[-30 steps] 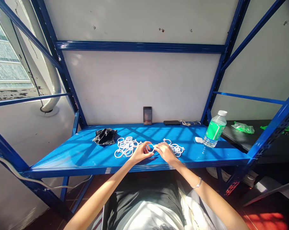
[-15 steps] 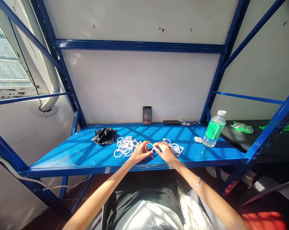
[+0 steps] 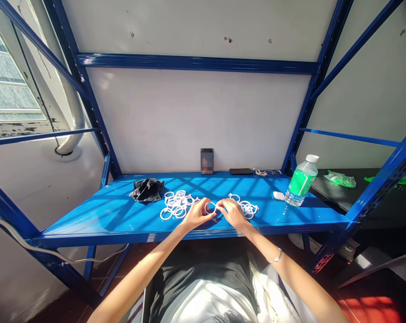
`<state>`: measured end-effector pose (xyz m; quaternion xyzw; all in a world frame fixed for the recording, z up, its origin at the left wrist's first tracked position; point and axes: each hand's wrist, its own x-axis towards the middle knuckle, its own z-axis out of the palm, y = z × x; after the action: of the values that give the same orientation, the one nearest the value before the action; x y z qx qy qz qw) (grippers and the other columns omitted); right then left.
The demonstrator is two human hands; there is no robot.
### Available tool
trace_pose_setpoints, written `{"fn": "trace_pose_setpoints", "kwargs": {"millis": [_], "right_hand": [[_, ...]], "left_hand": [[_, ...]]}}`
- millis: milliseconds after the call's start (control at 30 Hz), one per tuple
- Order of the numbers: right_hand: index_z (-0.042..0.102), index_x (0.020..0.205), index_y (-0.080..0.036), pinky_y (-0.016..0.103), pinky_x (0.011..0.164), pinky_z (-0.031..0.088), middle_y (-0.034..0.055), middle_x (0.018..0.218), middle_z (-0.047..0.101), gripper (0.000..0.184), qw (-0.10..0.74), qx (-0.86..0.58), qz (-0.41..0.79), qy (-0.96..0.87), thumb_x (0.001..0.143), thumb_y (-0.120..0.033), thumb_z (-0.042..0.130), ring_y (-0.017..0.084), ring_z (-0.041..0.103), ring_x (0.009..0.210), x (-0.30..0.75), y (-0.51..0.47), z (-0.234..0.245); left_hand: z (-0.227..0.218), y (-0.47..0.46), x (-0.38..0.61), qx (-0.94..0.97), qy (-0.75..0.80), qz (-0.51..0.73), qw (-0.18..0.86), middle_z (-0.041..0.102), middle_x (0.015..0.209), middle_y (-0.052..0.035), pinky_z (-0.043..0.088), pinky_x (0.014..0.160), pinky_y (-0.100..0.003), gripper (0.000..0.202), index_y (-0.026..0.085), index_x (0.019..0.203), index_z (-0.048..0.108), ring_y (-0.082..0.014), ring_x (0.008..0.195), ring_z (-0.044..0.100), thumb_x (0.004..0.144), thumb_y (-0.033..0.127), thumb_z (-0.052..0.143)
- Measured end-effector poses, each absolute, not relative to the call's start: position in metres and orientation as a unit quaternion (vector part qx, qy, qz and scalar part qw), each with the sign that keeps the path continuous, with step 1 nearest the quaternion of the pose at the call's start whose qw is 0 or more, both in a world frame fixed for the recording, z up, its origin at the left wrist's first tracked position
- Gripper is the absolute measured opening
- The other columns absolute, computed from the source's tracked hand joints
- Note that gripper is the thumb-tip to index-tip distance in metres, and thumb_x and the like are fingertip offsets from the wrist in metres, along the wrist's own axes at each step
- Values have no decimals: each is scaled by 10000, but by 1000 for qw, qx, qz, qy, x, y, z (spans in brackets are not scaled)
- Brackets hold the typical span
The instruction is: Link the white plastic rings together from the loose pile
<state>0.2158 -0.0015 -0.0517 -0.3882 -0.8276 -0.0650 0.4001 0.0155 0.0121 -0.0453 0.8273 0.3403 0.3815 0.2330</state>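
My left hand and my right hand meet over the front of the blue shelf. Both pinch one white plastic ring between their fingertips, the left at its left side, the right at its right side. A loose heap of white rings lies just left of my left hand. A second heap of white rings lies behind and to the right of my right hand. A thin bracelet sits on my right wrist.
A crumpled black bag lies left of the rings. At the back wall stand a small dark box, a black phone and a cable. A green-labelled water bottle and a small white object sit at the right end.
Hardly anything differs. Both hands stay pinched on the same ring, with only slight finger shifts and a small drift of the view.
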Motion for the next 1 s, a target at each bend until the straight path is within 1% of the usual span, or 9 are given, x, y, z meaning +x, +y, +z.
{"fn": "trace_pose_setpoints", "kwargs": {"millis": [167,233,367,467,567,833,1000], "right_hand": [[603,867,-202,346,780,464,38,826,698,218,401,-388,-66,-827,989,-306,455,203,651,789,216,-1,-53],[603,858,-201,349,768,463,38,821,698,231,400,-388,-68,-828,990,-312,450,205,648,778,216,-1,-52],[602,851,-198,346,758,464,39,812,695,251,401,-388,-71,-827,994,-328,441,203,643,772,217,-1,-53],[603,848,-197,342,767,463,38,815,695,241,400,-387,-73,-828,991,-318,451,200,641,775,217,-1,-53],[607,848,-199,337,767,461,39,816,697,218,398,-387,-73,-829,985,-297,468,199,640,776,217,-2,-53],[595,833,-202,334,719,465,52,798,683,218,394,-390,-86,-828,983,-285,460,215,630,758,217,-1,-54],[583,826,-198,325,709,460,52,790,676,212,392,-383,-87,-832,981,-278,464,216,625,752,217,-1,-54]], "left_hand": [[-45,11,15,835,341,378,207,580,748,9,411,530,-212,418,173,1012,570,-101,585,487,805,534,607],[-46,12,15,837,342,380,196,610,812,-12,426,550,-220,419,171,1033,580,-108,610,509,808,523,608],[-48,13,14,842,337,387,169,635,955,-57,464,608,-247,451,169,1142,578,-131,681,551,838,503,582],[-49,13,14,847,328,388,159,648,957,-60,480,650,-264,459,176,1199,568,-147,720,567,867,493,549],[-50,13,14,848,327,383,165,661,961,-60,489,675,-270,460,187,1216,567,-159,757,581,875,496,540],[-48,11,14,854,331,363,171,646,959,-53,481,652,-265,474,198,1259,532,-148,731,569,884,488,521],[-49,12,14,856,336,358,158,633,925,-47,459,632,-257,446,194,1223,541,-150,722,562,877,476,530]]}}
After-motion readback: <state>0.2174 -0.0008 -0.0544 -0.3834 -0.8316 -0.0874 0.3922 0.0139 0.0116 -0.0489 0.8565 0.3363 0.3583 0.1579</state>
